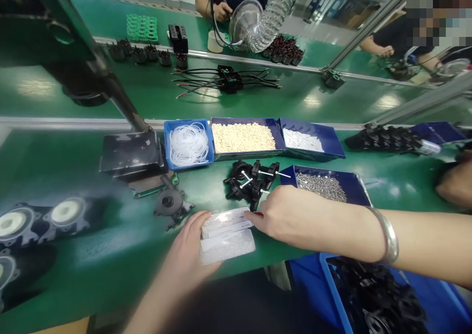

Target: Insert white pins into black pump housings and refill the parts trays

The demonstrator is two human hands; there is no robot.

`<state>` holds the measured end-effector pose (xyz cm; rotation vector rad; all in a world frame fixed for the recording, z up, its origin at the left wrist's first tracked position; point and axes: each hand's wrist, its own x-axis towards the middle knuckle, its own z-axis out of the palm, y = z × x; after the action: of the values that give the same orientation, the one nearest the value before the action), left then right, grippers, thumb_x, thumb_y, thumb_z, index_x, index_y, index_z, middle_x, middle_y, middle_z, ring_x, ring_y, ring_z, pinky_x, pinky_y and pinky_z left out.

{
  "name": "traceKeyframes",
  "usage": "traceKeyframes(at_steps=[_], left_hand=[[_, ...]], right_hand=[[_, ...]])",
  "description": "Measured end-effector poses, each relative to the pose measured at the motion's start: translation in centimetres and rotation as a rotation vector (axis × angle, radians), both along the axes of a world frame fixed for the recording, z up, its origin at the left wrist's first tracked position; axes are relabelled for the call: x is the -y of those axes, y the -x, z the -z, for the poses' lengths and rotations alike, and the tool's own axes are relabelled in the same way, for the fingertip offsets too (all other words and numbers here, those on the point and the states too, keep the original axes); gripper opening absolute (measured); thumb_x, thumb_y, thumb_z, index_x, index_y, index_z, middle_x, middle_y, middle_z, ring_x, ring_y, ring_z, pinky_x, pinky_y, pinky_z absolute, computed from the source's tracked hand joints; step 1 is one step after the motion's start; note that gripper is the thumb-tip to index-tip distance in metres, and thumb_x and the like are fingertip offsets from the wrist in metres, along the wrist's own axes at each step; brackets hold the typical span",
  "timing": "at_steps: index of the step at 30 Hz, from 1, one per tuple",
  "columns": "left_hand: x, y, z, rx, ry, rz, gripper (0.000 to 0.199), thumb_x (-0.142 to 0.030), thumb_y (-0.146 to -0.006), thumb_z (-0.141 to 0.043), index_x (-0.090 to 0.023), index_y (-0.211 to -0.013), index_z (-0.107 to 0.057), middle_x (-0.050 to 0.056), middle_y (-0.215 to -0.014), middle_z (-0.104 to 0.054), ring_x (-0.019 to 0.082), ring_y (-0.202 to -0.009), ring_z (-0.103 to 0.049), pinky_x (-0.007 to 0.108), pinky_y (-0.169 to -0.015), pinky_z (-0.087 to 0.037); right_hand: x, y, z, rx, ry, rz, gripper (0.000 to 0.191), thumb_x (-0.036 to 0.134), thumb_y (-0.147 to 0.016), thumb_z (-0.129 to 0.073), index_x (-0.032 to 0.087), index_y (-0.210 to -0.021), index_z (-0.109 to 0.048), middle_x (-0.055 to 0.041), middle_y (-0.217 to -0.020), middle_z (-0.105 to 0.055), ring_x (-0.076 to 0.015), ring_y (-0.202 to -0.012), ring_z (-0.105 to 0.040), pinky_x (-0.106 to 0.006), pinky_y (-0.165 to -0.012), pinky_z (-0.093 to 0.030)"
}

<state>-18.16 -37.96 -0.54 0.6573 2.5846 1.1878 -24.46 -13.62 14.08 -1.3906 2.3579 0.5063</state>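
My left hand [194, 238] is wrapped round the left end of a small clear plastic box [227, 248], tilted just over the bench. Two clear halves lie side by side, with a pale printed strip between them. My right hand [278, 211], a silver bangle on its wrist, has its fingers curled and a fingertip at the box's right end. A bit of red shows by those fingers; what they hold is hidden. Just beyond stand several black plastic parts [252, 179] with white pins sticking out. Left of the box sits a dark grey housing [170, 203].
Blue trays hold clear tubing rings [189, 144], cream-coloured small pieces [243, 137], white pins [303, 140] and metal screws [322, 186]. A black metal fixture [129, 152] stands left. Below right is a blue crate [334, 287] of black parts. Co-workers sit across the bench.
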Motion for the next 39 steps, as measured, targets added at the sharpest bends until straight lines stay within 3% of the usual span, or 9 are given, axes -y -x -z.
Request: traceKeyframes(at_steps=[8, 14, 16, 18, 21, 24, 26, 31, 39], left_hand=[[-0.4, 0.1, -0.1, -0.029, -0.033, -0.041, 0.072, -0.032, -0.075, -0.071, -0.021, -0.133, -0.031, 0.017, -0.135, -0.047, 0.032, -0.128, -0.048, 0.053, -0.104, -0.045], [-0.3, 0.0, 0.0, -0.059, -0.02, -0.056, 0.074, -0.035, -0.075, -0.07, -0.018, -0.136, -0.031, 0.019, -0.138, -0.045, 0.033, -0.131, -0.047, 0.054, -0.105, -0.043], [-0.3, 0.0, 0.2, -0.062, -0.025, -0.067, 0.077, -0.037, -0.075, -0.07, -0.019, -0.138, -0.03, 0.019, -0.14, -0.044, 0.034, -0.131, -0.047, 0.054, -0.105, -0.043], [-0.3, -0.1, 0.5, -0.062, -0.025, -0.073, 0.08, -0.037, -0.074, -0.071, -0.019, -0.14, -0.029, 0.019, -0.142, -0.043, 0.034, -0.132, -0.046, 0.053, -0.106, -0.043], [-0.4, -0.2, 1.3, -0.086, -0.037, -0.087, 0.081, -0.037, -0.074, -0.07, -0.02, -0.142, -0.03, 0.017, -0.145, -0.042, 0.033, -0.133, -0.045, 0.052, -0.108, -0.041], [-0.5, -0.3, 1.7, -0.125, -0.057, -0.104, 0.082, -0.036, -0.073, -0.07, -0.02, -0.143, -0.03, 0.016, -0.145, -0.042, 0.033, -0.134, -0.043, 0.052, -0.11, -0.039], [-0.6, -0.3, 1.7, -0.133, -0.06, -0.1, 0.083, -0.036, -0.073, -0.07, -0.017, -0.143, -0.031, 0.017, -0.146, -0.042, 0.033, -0.135, -0.042, 0.052, -0.112, -0.037], [-0.6, -0.5, 1.1, -0.114, -0.089, -0.108, 0.083, -0.033, -0.071, -0.071, -0.014, -0.142, -0.034, 0.019, -0.146, -0.042, 0.033, -0.136, -0.041, 0.051, -0.114, -0.033], [-0.9, -0.6, 0.1, -0.056, -0.137, -0.103, 0.088, -0.03, -0.067, -0.072, -0.005, -0.141, -0.032, 0.024, -0.146, -0.039, 0.034, -0.138, -0.039, 0.052, -0.117, -0.029]], right_hand=[[-0.6, -0.4, -0.2, 0.012, -0.023, -0.004, 0.027, 0.0, -0.083, -0.051, 0.009, -0.104, -0.065, -0.003, -0.056, -0.06, -0.0146, -0.046, -0.05, -0.029, -0.048, -0.019], [-2.5, -0.4, -2.7, 0.041, 0.13, 0.146, 0.025, 0.014, -0.094, -0.052, 0.02, -0.112, -0.068, -0.0038, -0.064, -0.067, -0.016, -0.055, -0.058, -0.027, -0.05, -0.023], [-3.8, -1.1, -2.8, 0.038, 0.317, 0.315, 0.027, 0.03, -0.097, -0.052, 0.024, -0.12, -0.065, -0.0035, -0.072, -0.07, -0.0152, -0.058, -0.06, -0.026, -0.052, -0.028], [-4.8, -2.3, -1.8, 0.082, 0.537, 0.542, 0.03, 0.042, -0.095, -0.055, 0.022, -0.113, -0.069, -0.0024, -0.073, -0.07, -0.0137, -0.058, -0.059, -0.024, -0.054, -0.031], [-4.9, -4.2, 1.7, 0.321, 0.878, 0.936, 0.04, 0.054, -0.087, -0.061, 0.017, -0.074, -0.069, 0.0013, -0.058, -0.058, -0.0098, -0.05, -0.048, -0.022, -0.048, -0.03], [-3.2, -5.7, 5.7, 0.577, 1.236, 1.309, 0.048, 0.061, -0.085, -0.058, 0.016, -0.067, -0.061, 0.0069, -0.042, -0.039, -0.0062, -0.035, -0.03, -0.021, -0.038, -0.019], [-1.5, -6.3, 7.8, 0.686, 1.49, 1.41, 0.048, 0.061, -0.084, -0.06, 0.016, -0.067, -0.059, 0.009, -0.038, -0.033, -0.0048, -0.032, -0.022, -0.021, -0.035, -0.013], [2.1, -7.0, 10.2, 0.936, 1.934, 1.345, 0.041, 0.053, -0.083, -0.066, 0.013, -0.074, -0.061, 0.0099, -0.041, -0.033, -0.0021, -0.033, -0.017, -0.021, -0.035, -0.005], [4.7, -8.1, 9.0, 1.236, 2.161, 1.102, 0.032, 0.039, -0.089, -0.066, 0.013, -0.106, -0.062, 0.009, -0.057, -0.035, -0.0018, -0.042, -0.023, -0.02, -0.042, -0.014]])
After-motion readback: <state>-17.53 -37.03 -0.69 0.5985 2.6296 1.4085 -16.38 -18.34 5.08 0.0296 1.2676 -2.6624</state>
